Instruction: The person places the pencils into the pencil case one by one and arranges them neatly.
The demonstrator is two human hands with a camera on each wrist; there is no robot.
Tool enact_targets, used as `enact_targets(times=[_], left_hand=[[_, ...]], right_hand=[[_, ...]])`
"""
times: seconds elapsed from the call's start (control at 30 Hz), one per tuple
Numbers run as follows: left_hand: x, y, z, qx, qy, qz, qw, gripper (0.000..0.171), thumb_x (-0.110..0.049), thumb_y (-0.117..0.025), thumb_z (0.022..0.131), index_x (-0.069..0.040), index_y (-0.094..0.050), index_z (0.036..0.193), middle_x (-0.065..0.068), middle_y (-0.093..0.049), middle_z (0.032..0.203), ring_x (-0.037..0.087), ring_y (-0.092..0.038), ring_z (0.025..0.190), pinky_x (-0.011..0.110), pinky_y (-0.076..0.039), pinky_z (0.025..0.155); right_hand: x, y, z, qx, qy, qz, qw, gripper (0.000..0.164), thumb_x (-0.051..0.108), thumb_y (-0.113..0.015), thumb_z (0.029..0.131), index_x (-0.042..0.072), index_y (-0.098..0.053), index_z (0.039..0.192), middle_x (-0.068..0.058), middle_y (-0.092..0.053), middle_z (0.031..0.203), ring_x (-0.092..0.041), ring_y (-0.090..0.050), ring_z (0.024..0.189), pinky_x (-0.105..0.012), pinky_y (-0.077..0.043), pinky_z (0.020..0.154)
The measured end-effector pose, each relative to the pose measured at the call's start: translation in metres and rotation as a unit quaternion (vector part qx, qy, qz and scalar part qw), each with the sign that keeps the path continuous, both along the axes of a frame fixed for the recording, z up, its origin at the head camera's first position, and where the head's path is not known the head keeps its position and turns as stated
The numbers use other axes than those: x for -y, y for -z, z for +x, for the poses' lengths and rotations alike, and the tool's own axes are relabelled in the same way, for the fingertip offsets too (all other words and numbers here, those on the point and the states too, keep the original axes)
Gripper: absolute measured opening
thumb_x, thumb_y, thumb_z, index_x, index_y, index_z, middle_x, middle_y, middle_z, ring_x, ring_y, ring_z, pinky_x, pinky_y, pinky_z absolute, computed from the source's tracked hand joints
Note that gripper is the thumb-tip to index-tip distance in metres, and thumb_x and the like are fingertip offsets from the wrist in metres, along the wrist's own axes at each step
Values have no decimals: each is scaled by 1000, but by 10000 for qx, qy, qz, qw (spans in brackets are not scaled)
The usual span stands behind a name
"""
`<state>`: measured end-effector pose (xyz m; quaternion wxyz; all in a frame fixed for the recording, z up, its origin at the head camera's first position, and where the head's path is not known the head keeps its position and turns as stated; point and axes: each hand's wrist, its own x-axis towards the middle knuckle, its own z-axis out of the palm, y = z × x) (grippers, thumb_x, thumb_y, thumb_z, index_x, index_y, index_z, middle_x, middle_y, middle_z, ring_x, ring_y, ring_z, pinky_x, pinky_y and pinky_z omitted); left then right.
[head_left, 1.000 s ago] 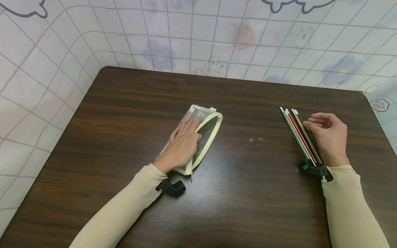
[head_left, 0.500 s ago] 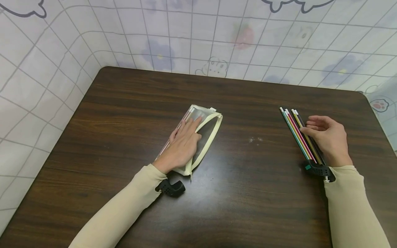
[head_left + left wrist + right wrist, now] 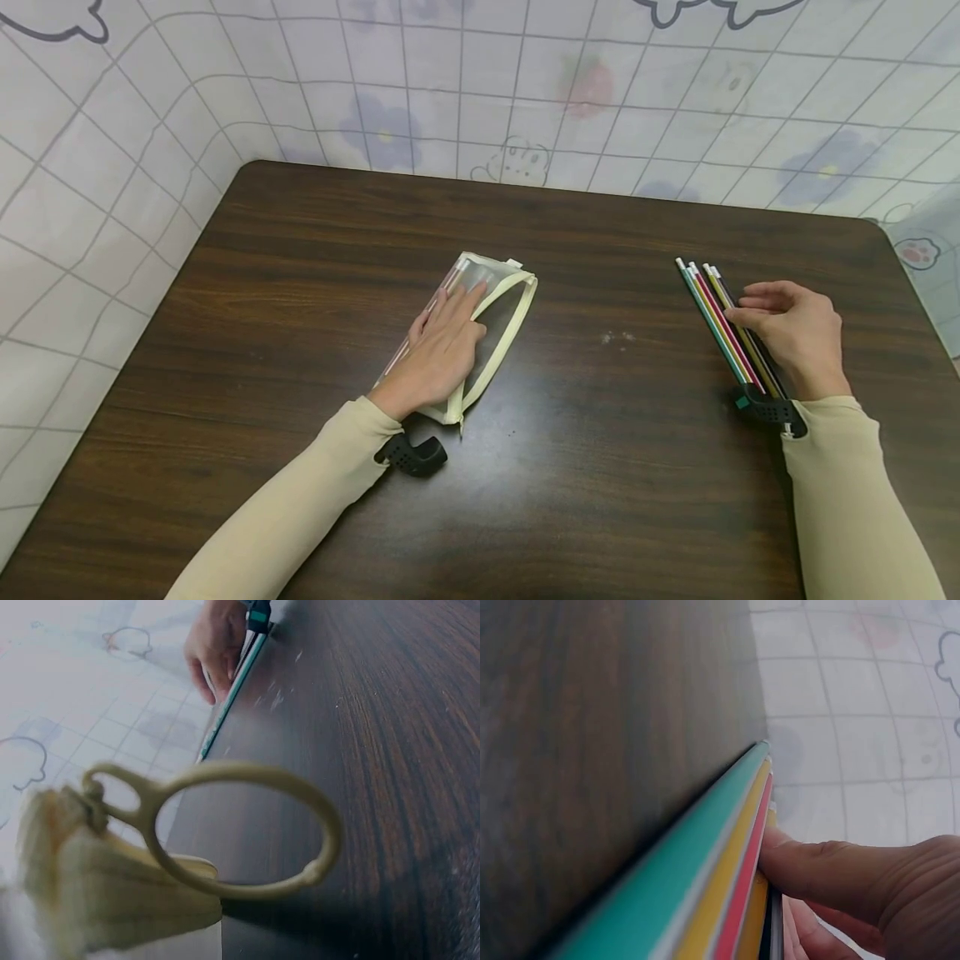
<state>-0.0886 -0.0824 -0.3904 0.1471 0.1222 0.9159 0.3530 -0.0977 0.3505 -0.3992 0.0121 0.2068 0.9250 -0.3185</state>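
My left hand (image 3: 435, 358) lies with its fingers extended across a clear pencil case (image 3: 491, 333) with cream zipper edging. Its mouth gapes on the right; thin sticks show along its left side, mostly under the hand. In the left wrist view, the cream zipper pull (image 3: 244, 774) looms close to the camera. Several pencils (image 3: 712, 325), green, yellow, red, gold and black, lie side by side on the right. Over them, my right hand (image 3: 798, 333) is curled. In the right wrist view, its thumb (image 3: 817, 874) presses the gold pencil (image 3: 754, 907), with fingers beyond the black one.
Both hands and the case are on a dark wood table (image 3: 592, 467). A white patterned sheet (image 3: 450, 92) hangs along its back and left edges. Small white specks (image 3: 617, 338) mark the tabletop between the case and the pencils.
My right hand has shifted slightly left and toward me, its thumb moving across the gold pencil. The left hand and the pencil case have stayed in place.
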Motion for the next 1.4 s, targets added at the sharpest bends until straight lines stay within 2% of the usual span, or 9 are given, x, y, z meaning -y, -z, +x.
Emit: enact_targets(times=[0.37,0.5,0.67,0.83,1.1,1.17,1.27,1.33,1.4], left_hand=[[0,-2,-1,25,-12,28,10000,62,-31,-25,105,-26,-20,167,1,-16,176,29,1,165,59,-6,130],[0,-2,-2,29,-8,7,10000,62,-31,-25,105,-26,-20,167,1,-16,176,29,0,165,59,-6,130],[1,-2,-2,33,1,-3,10000,62,-31,-25,105,-26,-20,167,1,-16,176,29,0,165,60,-6,130],[1,-4,-2,53,4,-44,10000,62,-31,-25,105,-26,-20,167,1,-15,176,29,0,165,60,-7,130],[1,-5,-2,65,8,-75,10000,63,-30,-25,105,-25,-20,167,2,-16,176,30,0,165,60,-7,130],[1,-6,-3,75,8,-60,10000,63,-30,-25,105,-25,-20,167,1,-16,176,29,0,165,60,-7,130],[0,-6,-3,95,13,-33,9999,62,-30,-25,105,-25,-21,167,0,-16,176,29,0,165,60,-7,130],[0,-6,-3,97,19,-20,9999,62,-30,-24,105,-25,-21,167,1,-16,176,29,0,165,60,-7,129],[0,-6,-3,84,12,-28,10000,62,-30,-25,105,-25,-21,167,1,-16,176,29,0,165,60,-7,130]], right_hand=[[-3,-4,1,58,88,-233,9997,69,53,-72,92,6,-62,141,44,-49,72,17,-51,77,-10,-45,68],[-3,-5,1,75,72,-310,9995,66,52,-71,93,8,-62,140,46,-51,70,19,-52,79,-12,-45,72],[-5,-7,2,69,-8,-480,9988,61,51,-67,96,9,-62,140,46,-55,73,16,-52,87,-18,-45,84],[-6,-8,3,-92,-105,-642,9978,52,45,-62,101,9,-62,139,43,-59,78,11,-59,84,-8,-46,73],[-7,-15,2,-217,-269,-1260,9914,50,34,-58,105,2,-56,143,35,-64,87,14,-67,82,-7,-51,72],[-7,-18,3,-132,-325,-1219,9919,54,37,-56,105,2,-54,145,36,-64,88,14,-67,83,-8,-50,75],[-7,-23,4,23,-382,-1426,9890,62,44,-56,104,4,-50,151,36,-65,89,14,-67,86,-26,-46,107],[-8,-25,5,90,-427,-1583,9864,66,46,-57,103,4,-47,154,36,-66,92,14,-68,88,-29,-46,102],[-9,-26,5,30,-470,-2053,9776,67,42,-60,102,2,-44,154,32,-69,94,11,-71,89,-29,-50,101]])
